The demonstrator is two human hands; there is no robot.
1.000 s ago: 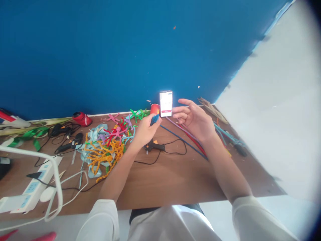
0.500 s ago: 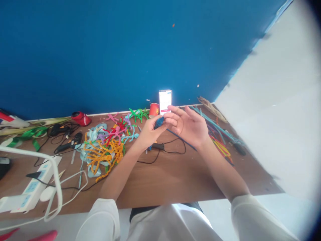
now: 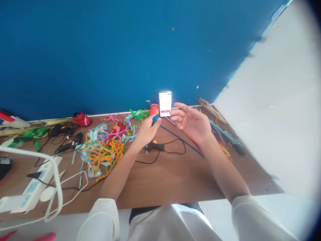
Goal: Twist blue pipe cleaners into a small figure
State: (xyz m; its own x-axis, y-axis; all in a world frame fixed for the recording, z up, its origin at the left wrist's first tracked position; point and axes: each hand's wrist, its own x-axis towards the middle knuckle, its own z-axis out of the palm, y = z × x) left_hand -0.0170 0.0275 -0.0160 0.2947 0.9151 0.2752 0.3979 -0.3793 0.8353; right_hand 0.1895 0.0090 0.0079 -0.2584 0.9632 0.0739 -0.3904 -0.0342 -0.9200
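"Blue fuzzy piece [image 3: 155, 118], where is it?"

"In the left hand [image 3: 146, 132], over the far middle of the table [image 3: 163, 182], thumb and fingers clamped on it, presumably to keep it steady."

"And the grip of the right hand [image 3: 194, 123]?"

"Fingers apart, holding nothing I can see, by the right side of the phone [image 3: 165, 103]."

"Why's that upright?"

"Probably so its screen faces the person."

A flat blue wall [image 3: 112, 50] rose behind a brown wood-grain table [image 3: 160, 187], a thin white strip [image 3: 41, 119] running where they met. Small flecks dotted the blue — one of them orange [image 3: 173, 29]. To the right spread a pale, whitish surface [image 3: 271, 107], brightly lit along its slanting border; light grey floor [image 3: 214, 214] showed below.
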